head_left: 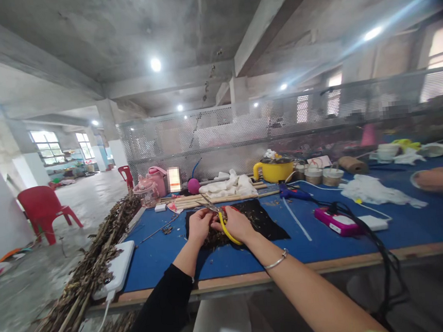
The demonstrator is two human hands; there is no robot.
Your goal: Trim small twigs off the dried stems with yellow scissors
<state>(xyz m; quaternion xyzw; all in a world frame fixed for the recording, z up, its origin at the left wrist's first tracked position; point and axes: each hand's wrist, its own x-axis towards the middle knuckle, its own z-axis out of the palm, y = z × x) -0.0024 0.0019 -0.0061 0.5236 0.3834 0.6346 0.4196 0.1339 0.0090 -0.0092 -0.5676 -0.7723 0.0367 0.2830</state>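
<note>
My right hand [237, 224] is closed around yellow-handled scissors [223, 223], whose blades point up and to the left. Close beside it, my left hand [199, 227] has its fingers pinched together near the blades; what they hold, if anything, is too small to make out. Both hands are above a black cloth [271, 226] strewn with brown dried plant bits. The cloth lies on the blue table top [160, 267].
Bundled dried stalks [94, 265] line the left edge beside a white power strip [120, 268]. Behind are sticks [193, 202], a white cloth [231, 185] and a yellow pot [278, 170]. Right are a glue gun [297, 193], a magenta box [337, 222], cables and another person's hand [435, 178].
</note>
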